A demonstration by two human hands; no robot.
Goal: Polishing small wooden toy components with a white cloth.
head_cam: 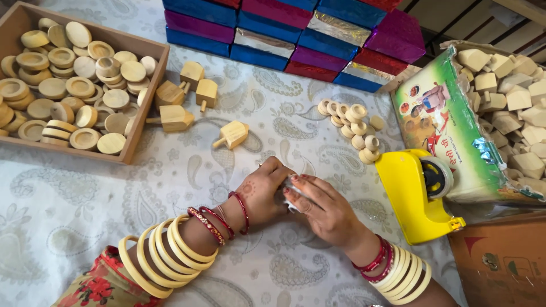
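My left hand [263, 190] and my right hand [319, 206] meet at the middle of the patterned cloth. Both close around a small shiny silver object [289, 187], mostly hidden by the fingers. Both wrists carry cream and red bangles. A wooden spinning top [231, 135] lies just beyond the hands, and a few more wooden tops [185, 94] lie near the tray. A cluster of small wooden rings [354, 126] sits to the far right of the hands.
A wooden tray [149, 96] of round wooden discs stands at the left. Shiny foil-wrapped boxes [296, 34] are stacked at the back. A yellow tape dispenser [418, 193] sits right, beside a carton [449, 131] of wooden blocks. A brown cardboard box [500, 261] fills the lower right.
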